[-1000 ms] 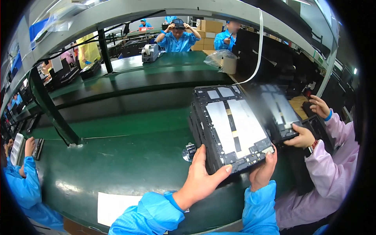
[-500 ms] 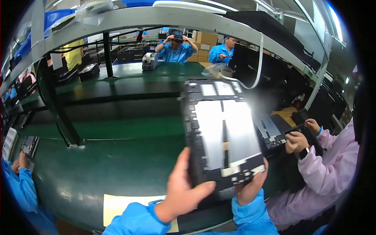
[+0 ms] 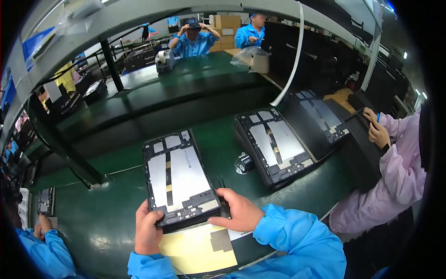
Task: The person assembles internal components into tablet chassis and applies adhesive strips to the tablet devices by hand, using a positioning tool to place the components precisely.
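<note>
A stack of opened tablets [image 3: 183, 174], the top one showing a silver battery and black frame, is held low over the green bench [image 3: 93, 218]. Around its near left corner my left hand [image 3: 149, 230] is closed, thumb on top. My right hand [image 3: 238, 211] grips the near right corner, fingers along the side. Just beyond that hand lie dark tweezers [image 3: 221, 182]. Under the near end is a yellow sheet [image 3: 195, 255] with a grey patch [image 3: 223, 240] on it. How many tablets are in the stack I cannot tell.
To the right sits another stack of opened tablets [image 3: 284, 146], with a small black and clear object [image 3: 243, 163] beside it. A co-worker in a pink sleeve [image 3: 399, 162] handles a dark part. At far left, a blue sleeve [image 3: 46, 253] is near another tablet [image 3: 45, 201].
My hands have brought the tablet stack down and to the left, from raised and tilted to nearly flat above the bench. The view has shifted, showing the right-hand stack and tweezers.
</note>
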Available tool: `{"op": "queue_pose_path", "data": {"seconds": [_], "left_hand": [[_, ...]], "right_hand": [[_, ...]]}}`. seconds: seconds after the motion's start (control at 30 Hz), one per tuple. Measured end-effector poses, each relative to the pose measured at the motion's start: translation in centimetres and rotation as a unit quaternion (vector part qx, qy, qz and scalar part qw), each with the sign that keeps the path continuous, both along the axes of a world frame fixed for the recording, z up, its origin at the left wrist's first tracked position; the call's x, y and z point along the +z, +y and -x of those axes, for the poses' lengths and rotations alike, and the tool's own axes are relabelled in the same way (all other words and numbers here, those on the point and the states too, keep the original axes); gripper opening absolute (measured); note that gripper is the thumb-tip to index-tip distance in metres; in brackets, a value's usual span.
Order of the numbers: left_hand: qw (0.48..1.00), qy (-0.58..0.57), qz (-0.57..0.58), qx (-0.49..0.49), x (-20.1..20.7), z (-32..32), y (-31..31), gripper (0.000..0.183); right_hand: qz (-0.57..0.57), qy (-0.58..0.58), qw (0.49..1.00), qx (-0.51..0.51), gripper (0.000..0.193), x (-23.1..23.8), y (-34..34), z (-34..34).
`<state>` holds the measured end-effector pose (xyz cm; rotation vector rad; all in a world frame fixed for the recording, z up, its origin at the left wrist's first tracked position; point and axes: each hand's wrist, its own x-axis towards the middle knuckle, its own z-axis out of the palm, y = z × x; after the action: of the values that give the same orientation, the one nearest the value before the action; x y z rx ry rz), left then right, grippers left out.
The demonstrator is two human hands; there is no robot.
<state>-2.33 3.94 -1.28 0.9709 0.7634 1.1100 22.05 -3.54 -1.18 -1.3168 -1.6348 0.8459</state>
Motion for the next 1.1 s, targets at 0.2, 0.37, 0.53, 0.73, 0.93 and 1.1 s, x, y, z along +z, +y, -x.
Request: {"op": "queue_pose_path", "data": {"seconds": [0.2, 0.37, 0.53, 0.73, 0.93, 1.1], "left_hand": [[0.997, -0.062, 0.012, 0.035, -0.1, -0.2, 0.0, 0.054], [0.997, -0.049, 0.015, 0.055, -0.1, -0.7, -0.4, 0.055], [0.997, -0.036, 0.018, 0.071, 0.1, -1.0, -0.7, 0.055], [0.997, -0.029, 0.018, 0.066, 0.0, -0.6, -0.6, 0.057], [0.996, -0.006, 0.004, 0.089, 0.4, -1.1, -0.9, 0.059], [0.997, -0.017, 0.019, 0.079, 0.5, -1.1, -0.8, 0.064]], "right_hand": [[-0.134, -0.113, 0.984, 0.017, 0.015, 3.0, -1.0, -3.6], [-0.213, -0.383, 0.875, -0.206, 0.019, 5.6, 2.0, -6.8], [-0.07, -0.401, 0.898, -0.165, 0.028, 5.4, 3.3, -8.0], [-0.021, -0.494, 0.856, -0.153, 0.034, 5.6, 3.8, -7.5], [-0.009, -0.505, 0.85, -0.15, 0.033, 5.0, 3.8, -7.4], [-0.044, -0.494, 0.854, -0.155, 0.034, 4.7, 3.8, -7.5]]}}
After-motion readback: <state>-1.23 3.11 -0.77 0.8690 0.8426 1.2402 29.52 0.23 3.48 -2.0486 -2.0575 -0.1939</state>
